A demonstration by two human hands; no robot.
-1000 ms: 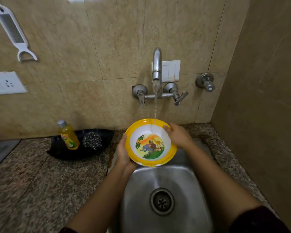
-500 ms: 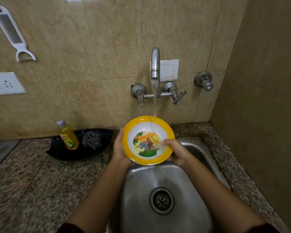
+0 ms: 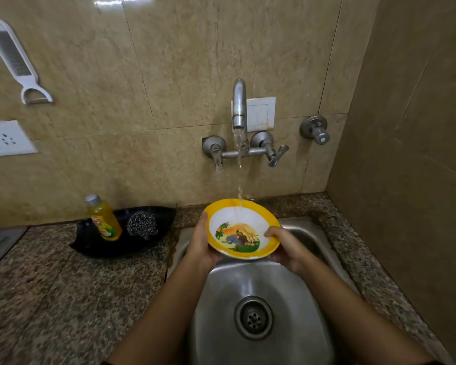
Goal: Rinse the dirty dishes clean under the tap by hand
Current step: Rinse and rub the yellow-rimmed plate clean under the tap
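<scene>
High on the left wall a white grater (image 3: 13,57) hangs from a hook, with a white socket plate (image 3: 7,138) lower down beside it. On the speckled stone counter (image 3: 50,299) below, a black leaf-shaped tray (image 3: 95,248) sits against the wall. A bottle of yellow dish liquid (image 3: 103,219) stands upright in it, and a steel scrubber (image 3: 142,225) lies just to the bottle's right.

Further along, the person's left hand (image 3: 202,246) grips the left rim of a yellow-edged bowl (image 3: 244,239), thumb hooked over the edge and fingers tucked underneath. The bowl is held in the air above the back of the steel sink (image 3: 221,299), tilted a little towards the person, so the cartoon animal print on its white inside shows plainly. The wall tap (image 3: 239,106) is running, and a thin stream falls onto the far inner side of the bowl. A white switch plate (image 3: 262,111) sits on the wall just behind the spout.

The right hand (image 3: 287,246) holds the opposite rim, its thumb curled over onto the inner slope and its other fingers out of sight under the bowl. The round drain (image 3: 253,317) lies below, between the two forearms. Right of the tap, a separate metal valve (image 3: 316,130) juts from the tiles near the corner
</scene>
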